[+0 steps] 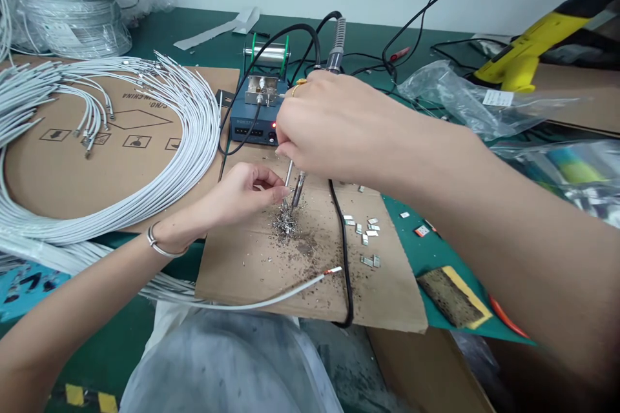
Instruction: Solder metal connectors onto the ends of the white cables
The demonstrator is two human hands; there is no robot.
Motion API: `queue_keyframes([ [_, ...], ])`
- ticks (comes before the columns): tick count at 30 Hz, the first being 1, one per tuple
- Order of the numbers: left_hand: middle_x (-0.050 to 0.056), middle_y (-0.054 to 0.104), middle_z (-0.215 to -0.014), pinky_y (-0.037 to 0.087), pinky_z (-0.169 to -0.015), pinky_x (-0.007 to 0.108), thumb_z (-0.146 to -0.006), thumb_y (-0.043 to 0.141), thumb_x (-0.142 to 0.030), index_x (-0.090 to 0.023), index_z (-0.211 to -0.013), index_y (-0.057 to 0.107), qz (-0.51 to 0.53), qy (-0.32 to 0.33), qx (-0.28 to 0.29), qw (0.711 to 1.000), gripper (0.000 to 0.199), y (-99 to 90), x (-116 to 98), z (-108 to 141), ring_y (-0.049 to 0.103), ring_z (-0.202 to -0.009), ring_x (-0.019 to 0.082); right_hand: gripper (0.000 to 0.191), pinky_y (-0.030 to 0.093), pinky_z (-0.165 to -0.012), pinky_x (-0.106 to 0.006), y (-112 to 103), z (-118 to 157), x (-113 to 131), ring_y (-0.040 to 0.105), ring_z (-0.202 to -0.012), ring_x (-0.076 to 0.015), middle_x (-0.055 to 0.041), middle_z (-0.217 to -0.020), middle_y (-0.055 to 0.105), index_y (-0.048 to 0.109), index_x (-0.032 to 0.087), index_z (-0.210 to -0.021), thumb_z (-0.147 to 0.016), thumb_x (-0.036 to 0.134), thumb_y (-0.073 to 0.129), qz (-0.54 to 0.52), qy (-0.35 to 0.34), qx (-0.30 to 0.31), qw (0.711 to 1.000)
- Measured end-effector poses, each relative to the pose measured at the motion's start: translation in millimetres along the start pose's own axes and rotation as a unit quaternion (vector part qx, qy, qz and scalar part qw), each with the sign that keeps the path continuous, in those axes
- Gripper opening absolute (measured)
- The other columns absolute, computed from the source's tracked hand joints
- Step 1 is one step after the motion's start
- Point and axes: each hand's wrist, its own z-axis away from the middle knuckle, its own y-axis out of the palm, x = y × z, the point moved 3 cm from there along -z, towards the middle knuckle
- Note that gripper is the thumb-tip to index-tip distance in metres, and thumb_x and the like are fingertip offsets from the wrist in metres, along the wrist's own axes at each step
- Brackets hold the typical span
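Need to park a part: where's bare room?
Printed cardboard inside white cable coil, in front of cable ends; cardboard sheet, front-right corner, between black cord and sponge. Crowded: around scrap pile, left hand, right hand, metal clips.

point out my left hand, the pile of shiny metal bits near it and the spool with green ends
left hand [247, 195]: head view, on the back of the hand
pile of shiny metal bits [285, 224]: head view, middle of the pile
spool [269, 55]: head view, on the wound silver wire
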Motion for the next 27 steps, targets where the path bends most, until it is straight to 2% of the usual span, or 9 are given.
queue_keyframes([
  [7,0.002,0.063,-0.071,0.040,-0.056,0.023,-0.078,0.055,-0.028,-0.013,-0.075,0.063,-0.007,0.007,-0.006,1.000,0.017,-0.4,1.1,-1.0,0.054,-0.062,0.011,0.028,0.030,-0.055,-0.030,1.1,-0.8,-1.9,0.054,-0.067,-0.0228,-0.0076,-0.064,0.062,0.064,0.016,-0.087,-0.069,0.008,0.043,0.000,-0.003,-0.006,1.000],
  [14,0.003,0.064,-0.070,0.042,-0.057,0.024,-0.077,0.056,-0.030,-0.012,-0.074,0.064,0.001,0.001,-0.014,1.000,0.019,0.2,2.0,-0.9,0.056,-0.063,0.013,0.020,0.031,-0.056,-0.031,3.8,1.8,-2.2,0.054,-0.066,-0.0227,-0.0071,-0.062,0.063,0.066,0.019,-0.076,-0.073,0.015,0.046,0.002,-0.014,-0.021,1.000],
  [21,0.004,0.065,-0.071,0.042,-0.059,0.024,-0.076,0.057,-0.029,-0.012,-0.076,0.064,0.018,-0.020,-0.021,0.999,0.019,1.0,1.2,0.5,0.056,-0.064,0.013,0.020,0.030,-0.054,-0.030,5.4,0.9,-2.9,0.053,-0.067,-0.0225,-0.0066,-0.062,0.061,0.065,0.019,-0.079,-0.075,0.017,0.046,0.006,-0.016,-0.024,1.000],
  [27,0.003,0.064,-0.071,0.041,-0.058,0.024,-0.075,0.059,-0.030,-0.012,-0.075,0.064,0.014,-0.010,-0.009,1.000,0.018,0.5,0.9,1.1,0.055,-0.064,0.012,0.020,0.031,-0.055,-0.030,3.2,0.2,-2.9,0.053,-0.067,-0.0226,-0.0067,-0.061,0.060,0.065,0.019,-0.075,-0.072,0.014,0.046,-0.001,-0.019,-0.015,1.000],
])
